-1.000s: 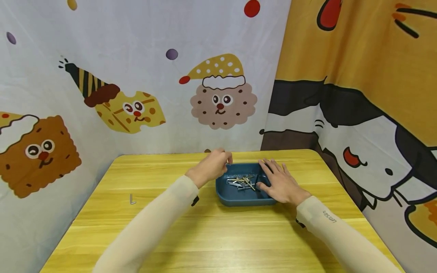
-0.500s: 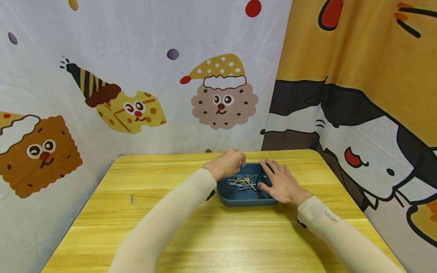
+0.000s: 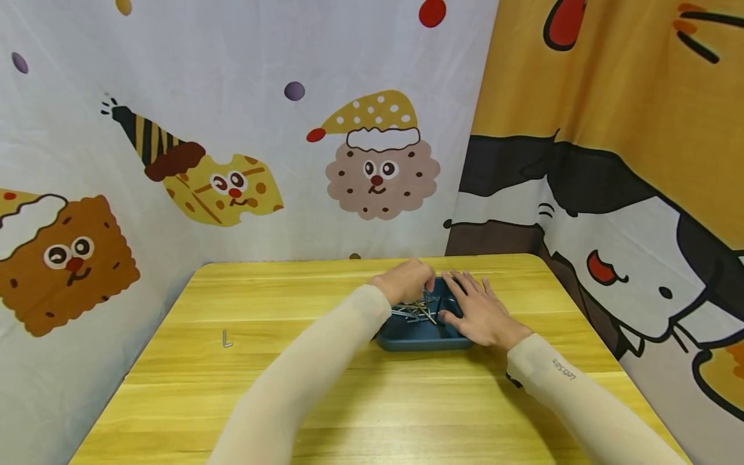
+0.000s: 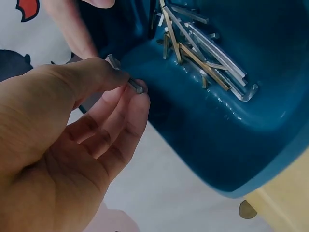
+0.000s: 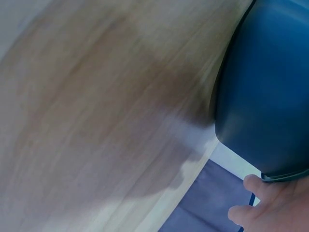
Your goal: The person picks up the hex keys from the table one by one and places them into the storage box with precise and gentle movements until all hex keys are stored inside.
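Thumb and fingertips of my left hand (image 3: 405, 282) pinch a small metal hex key (image 4: 137, 87) over the blue plastic box (image 3: 427, 344). Most of that key is covered by the fingers. Inside the box lies a loose pile of hex keys (image 4: 207, 50), some silver and some brass-coloured. My right hand (image 3: 479, 314) rests over the box's right end, with its fingers spread across the rim and the thumb reaching inside. From the right wrist, the outer wall of the box (image 5: 268, 92) and a few fingertips (image 5: 241, 213) are visible.
One L-shaped silver hex key (image 3: 227, 340) lies apart on the left of the wooden table (image 3: 279, 297). Behind the table hangs a printed curtain (image 3: 244, 97), which meets a yellow one (image 3: 633, 84) on the right.
My left hand has moved right, from the box's left rim to above the pile, carrying the hex key. The right hand and the box stay in place.
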`<state>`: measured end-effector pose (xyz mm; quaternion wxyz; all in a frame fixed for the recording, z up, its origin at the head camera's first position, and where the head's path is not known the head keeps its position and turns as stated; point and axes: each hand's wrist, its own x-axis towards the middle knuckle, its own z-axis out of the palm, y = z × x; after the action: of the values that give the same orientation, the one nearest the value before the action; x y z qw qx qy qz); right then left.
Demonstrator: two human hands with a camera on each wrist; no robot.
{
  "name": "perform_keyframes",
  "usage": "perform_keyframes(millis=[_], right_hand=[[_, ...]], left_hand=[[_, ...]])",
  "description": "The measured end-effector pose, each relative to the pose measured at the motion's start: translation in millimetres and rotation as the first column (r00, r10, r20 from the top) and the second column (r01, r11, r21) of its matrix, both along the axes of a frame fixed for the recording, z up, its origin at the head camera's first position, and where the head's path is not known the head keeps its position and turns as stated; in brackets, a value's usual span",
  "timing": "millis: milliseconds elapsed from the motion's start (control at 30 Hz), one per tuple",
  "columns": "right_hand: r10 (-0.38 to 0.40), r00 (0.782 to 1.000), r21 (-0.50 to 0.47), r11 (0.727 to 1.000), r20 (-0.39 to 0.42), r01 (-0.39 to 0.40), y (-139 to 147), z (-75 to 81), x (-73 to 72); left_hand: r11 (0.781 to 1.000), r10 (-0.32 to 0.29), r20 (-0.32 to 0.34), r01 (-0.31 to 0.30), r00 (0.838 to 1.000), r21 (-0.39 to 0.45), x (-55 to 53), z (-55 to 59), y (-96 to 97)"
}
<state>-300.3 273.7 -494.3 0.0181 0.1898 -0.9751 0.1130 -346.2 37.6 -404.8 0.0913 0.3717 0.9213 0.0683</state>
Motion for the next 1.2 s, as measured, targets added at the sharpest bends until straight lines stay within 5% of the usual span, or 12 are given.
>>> perform_keyframes(millis=[200, 767, 1200], right_hand=[[0.002, 1.0, -0.001, 1.0, -0.003, -0.002, -0.8, 0.0, -0.5], [0.002, 1.0, 0.002, 1.0, -0.007, -0.002, 0.3, 2.5, 0.7], [0.0, 1.0, 0.005, 1.0, 0.01, 0.0, -0.6, 1.8, 1.0]], left_hand=[[0.999, 0.032, 0.027, -0.031, 0.999, -0.024, -1.6, -2.7, 4.8], [0.999, -0.012, -0.062, 0.009, 0.998, -0.044, -3.3, -4.6, 11.6], [1.0, 0.014, -0.12, -0.016, 0.993, -0.011, 11.0, 7.6, -5.5]])
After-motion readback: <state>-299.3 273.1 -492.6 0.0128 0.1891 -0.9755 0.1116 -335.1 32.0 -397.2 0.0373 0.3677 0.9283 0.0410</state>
